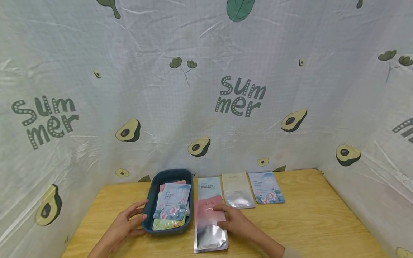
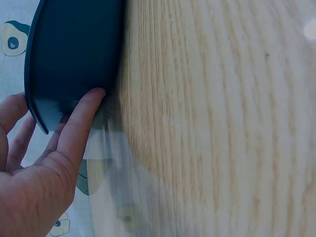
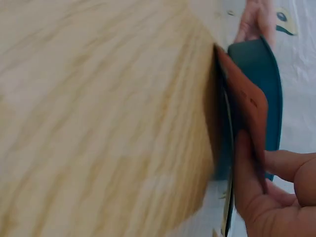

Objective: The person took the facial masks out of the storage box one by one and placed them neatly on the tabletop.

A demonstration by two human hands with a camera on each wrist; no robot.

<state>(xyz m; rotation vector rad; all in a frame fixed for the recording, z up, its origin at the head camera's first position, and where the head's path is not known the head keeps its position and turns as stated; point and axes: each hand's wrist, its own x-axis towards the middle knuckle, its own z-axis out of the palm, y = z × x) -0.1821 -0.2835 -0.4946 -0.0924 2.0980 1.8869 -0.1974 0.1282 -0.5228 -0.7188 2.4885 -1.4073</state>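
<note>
- Your right hand [image 1: 235, 220] pinches the pink packet [image 1: 210, 229] by its right edge, just right of the tray [image 1: 169, 232].
- Your left hand [image 1: 126, 220] touches the tray's left wall, its fingers rather straight.
- One-edge hold, I judge, may let the packet bend, slip, or catch the tray's rim.
- Its long axis runs near to far beside the tray: pink end away from you, silver end toward you.

On the table [image 1: 316, 222], a packet pile [image 1: 172, 202] is lying in the basket [image 1: 169, 232], the left hand [image 1: 129, 218] is touching its eight o'clock, the right hand [image 1: 231, 220] is holding one packet [image 1: 208, 229] at the basket's four o'clock, and a three-packet row [image 1: 238, 191] is stretching from that packet's twelve to its two o'clock.
</note>
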